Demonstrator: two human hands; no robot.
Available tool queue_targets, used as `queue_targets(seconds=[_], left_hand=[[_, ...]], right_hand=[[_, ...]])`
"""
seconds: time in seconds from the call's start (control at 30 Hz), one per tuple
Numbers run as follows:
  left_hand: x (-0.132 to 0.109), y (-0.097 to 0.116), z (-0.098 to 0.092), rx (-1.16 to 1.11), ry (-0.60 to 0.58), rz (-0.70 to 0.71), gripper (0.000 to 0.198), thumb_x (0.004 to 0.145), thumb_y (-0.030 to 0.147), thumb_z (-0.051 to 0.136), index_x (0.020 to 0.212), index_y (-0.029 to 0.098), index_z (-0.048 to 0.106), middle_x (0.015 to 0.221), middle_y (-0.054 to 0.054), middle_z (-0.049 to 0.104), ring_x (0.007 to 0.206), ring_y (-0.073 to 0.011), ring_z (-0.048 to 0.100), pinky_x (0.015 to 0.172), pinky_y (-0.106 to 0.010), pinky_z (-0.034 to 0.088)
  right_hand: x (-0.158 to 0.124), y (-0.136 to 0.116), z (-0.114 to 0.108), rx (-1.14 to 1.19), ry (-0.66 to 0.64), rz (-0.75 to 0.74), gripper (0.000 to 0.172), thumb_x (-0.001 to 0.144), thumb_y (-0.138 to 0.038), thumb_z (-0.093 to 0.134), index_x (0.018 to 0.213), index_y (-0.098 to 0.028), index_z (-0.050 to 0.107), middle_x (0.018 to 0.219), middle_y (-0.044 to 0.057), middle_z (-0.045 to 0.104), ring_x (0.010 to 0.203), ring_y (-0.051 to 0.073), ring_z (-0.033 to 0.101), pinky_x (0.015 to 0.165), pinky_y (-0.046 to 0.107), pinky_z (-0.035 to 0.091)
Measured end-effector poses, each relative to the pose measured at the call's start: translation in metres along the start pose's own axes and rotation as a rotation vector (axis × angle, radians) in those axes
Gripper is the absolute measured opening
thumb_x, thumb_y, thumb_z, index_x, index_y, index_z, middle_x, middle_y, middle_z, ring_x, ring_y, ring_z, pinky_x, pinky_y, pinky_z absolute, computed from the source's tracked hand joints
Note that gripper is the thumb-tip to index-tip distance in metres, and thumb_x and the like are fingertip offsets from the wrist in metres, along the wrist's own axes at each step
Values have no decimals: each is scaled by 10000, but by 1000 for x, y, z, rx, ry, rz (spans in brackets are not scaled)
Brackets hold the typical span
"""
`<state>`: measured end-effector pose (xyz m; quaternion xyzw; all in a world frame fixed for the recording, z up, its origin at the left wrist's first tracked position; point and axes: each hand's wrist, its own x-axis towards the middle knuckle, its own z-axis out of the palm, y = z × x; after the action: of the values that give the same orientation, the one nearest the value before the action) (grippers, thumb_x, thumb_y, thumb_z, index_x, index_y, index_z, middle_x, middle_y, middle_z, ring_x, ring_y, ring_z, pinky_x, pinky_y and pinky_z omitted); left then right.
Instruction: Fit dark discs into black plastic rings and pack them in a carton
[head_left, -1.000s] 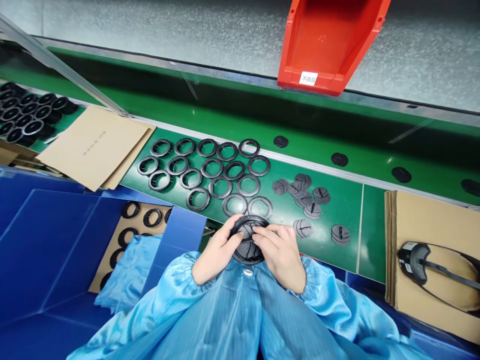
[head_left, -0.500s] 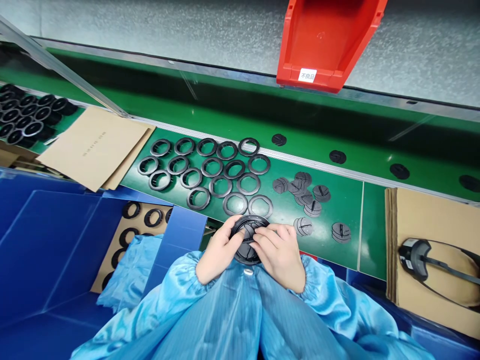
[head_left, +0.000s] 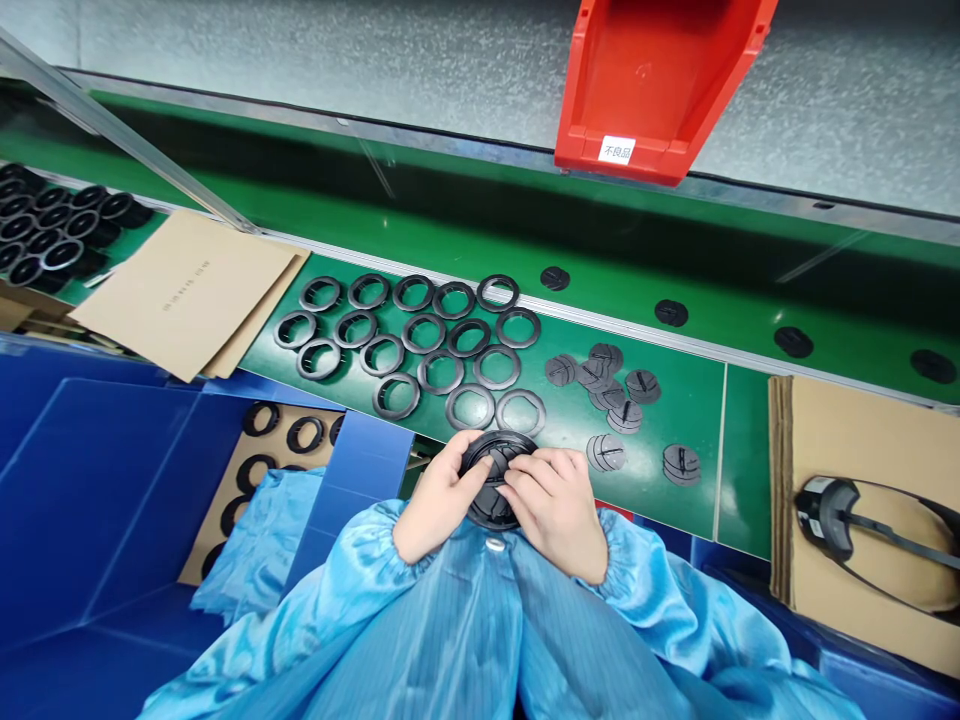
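Close to my chest, at the front edge of the green table, my left hand (head_left: 442, 497) and my right hand (head_left: 559, 507) grip a round black part (head_left: 495, 508) from both sides. It has a dark ring around ribbed inner pieces, and fingers of both hands press on its face. Beyond it, several black rings (head_left: 397, 397) lie in loose rows on the table. Thin dark grey discs (head_left: 625, 416) lie in small overlapping groups to the right of the rings.
Dark discs (head_left: 671, 313) sit spaced out on the green strip (head_left: 450, 215) behind. A red bin (head_left: 645, 90) hangs above. Cardboard sheets (head_left: 187, 290) lie left, near a blue box (head_left: 82, 480) with more rings. Right, a black strapped device (head_left: 829, 515) rests on cardboard (head_left: 862, 430).
The discs on the rear green strip have shifted slightly to the left. Both hands keep nearly the same hold on the round part.
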<state>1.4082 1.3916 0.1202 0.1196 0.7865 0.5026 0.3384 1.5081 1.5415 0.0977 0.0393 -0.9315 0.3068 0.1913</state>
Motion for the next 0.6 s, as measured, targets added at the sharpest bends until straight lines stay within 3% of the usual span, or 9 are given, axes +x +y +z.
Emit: queue_targets(seconds=[0.3,0.6], left_hand=[[-2,-4,-1,-24,13,-22,306,904,385,530,1131,180,545,1096,-56,635,1062,-216,579,964,-344,450],[-4,-5,-2,35,-8,17,309,925,385,503,1164,190,520,1139,-68,621,1089,-221,571,995,-361,427]], right_hand=[[-9,1,-7,-90,94,98,228,996,-284,554,1162,-158,646,1105,111,649,1015,260,512,836,411,385],[-12,4,-5,-39,26,121,292,1008,-277,525,1255,-164,632,1154,113,617,1046,264,480,875,430,387]])
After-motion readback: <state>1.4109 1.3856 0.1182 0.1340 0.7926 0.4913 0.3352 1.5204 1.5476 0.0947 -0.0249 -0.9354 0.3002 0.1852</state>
